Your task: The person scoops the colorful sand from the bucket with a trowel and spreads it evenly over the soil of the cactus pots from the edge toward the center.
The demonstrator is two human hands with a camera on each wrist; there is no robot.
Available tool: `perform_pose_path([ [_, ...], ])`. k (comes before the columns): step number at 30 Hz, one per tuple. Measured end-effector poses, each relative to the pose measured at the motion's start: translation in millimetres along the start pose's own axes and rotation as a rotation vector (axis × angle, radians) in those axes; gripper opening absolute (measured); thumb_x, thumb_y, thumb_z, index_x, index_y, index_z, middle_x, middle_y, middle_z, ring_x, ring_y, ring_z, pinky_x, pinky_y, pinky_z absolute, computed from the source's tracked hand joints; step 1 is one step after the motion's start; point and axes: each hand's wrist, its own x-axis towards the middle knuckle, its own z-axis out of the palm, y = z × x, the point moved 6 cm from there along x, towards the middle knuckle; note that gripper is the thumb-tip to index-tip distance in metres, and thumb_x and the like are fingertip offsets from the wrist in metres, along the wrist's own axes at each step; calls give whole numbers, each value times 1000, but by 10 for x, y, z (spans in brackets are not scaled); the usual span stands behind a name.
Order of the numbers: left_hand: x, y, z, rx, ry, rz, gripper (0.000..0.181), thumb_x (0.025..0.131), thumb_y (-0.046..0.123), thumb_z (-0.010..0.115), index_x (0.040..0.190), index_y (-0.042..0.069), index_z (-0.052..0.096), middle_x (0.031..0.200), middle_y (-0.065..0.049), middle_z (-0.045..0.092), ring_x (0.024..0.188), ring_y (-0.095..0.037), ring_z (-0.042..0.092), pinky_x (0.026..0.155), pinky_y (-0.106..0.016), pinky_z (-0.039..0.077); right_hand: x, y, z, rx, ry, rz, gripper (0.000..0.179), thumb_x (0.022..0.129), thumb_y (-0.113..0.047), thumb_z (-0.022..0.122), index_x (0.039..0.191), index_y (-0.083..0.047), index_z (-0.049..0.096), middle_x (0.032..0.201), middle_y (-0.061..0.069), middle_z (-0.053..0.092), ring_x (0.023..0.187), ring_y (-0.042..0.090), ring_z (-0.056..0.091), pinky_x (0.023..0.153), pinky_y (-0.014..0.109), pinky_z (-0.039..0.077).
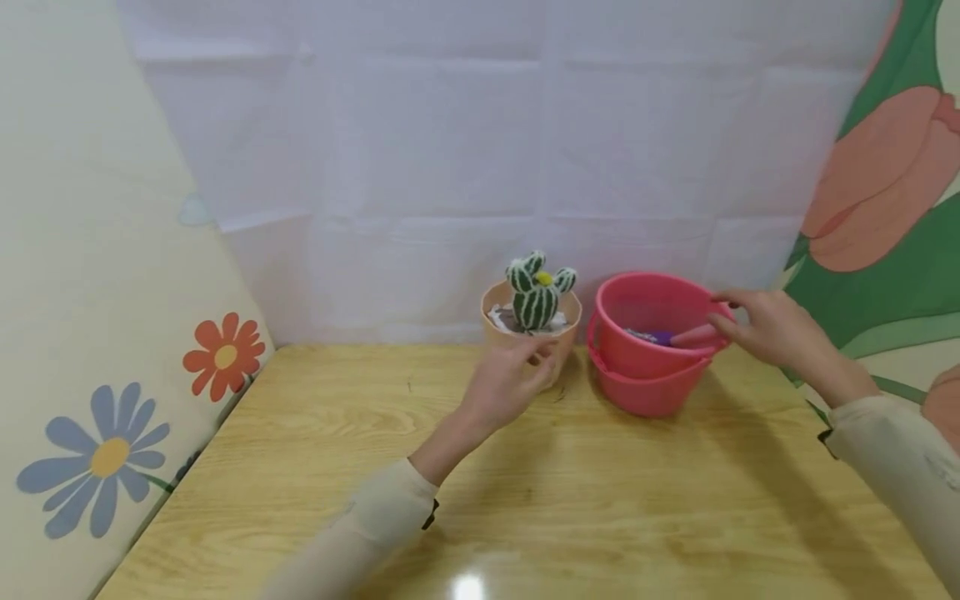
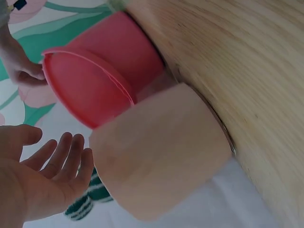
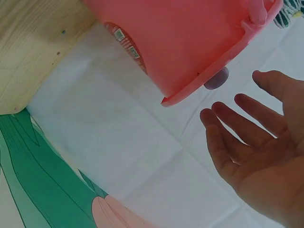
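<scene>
The green-and-white striped knitted cactus [image 1: 536, 307] already sits upright in the peach, smooth-walled pot [image 2: 159, 149], right of centre in the head view. Beside it, farther right, the pinkish-red plastic bucket [image 1: 651, 397] already holds an item with a purple part [image 1: 663, 338] and a pink handle [image 1: 696, 336] leaning at the rim; what that item is cannot be told. Neither hand has taken hold of anything, so no lift has begun. The left hand [image 1: 512, 379] is loosely spread just beside the pot; whether a fingertip touches it cannot be told. The right hand [image 1: 772, 329] hangs by the bucket's right rim, fingers relaxed and parted, apart from the handle's rounded end in the right wrist view.
</scene>
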Motion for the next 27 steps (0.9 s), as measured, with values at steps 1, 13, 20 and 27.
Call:
perform_pose_path([
  [1,20,23,41,-37,0,3,27,99,12,66,125,5,70,99,-3,74,88,-14,69,74,-25,58,15,6,1,5,-15,3,48,104,-28,61,136,7,57,123,34,62,87,36,67,73,55,56],
  [13,237,-47,621,-402,-3,-285,30,99,13,65,127,2,69,108,-8,74,94,-15,69,82,-22,57,251,-19,164,27,-78,-38,36,99,-13,67,126,11,63,114,28,67,102,44,64,84,59,55],
  [20,320,-119,976,-875,-5,-688,38,97,9,64,133,-2,60,97,-11,70,85,-23,70,78,-33,61,375,-6,242,28,-95,-72,29,97,-10,68,118,10,68,107,24,70,98,40,66,83,56,56],
  [27,378,-78,1121,-1149,105,-877,45,95,7,66,137,-4,53,102,-14,68,83,-21,69,78,-35,62,433,-39,296,19,-163,-88,25,94,-5,70,115,10,70,108,25,70,99,40,67,84,53,59],
])
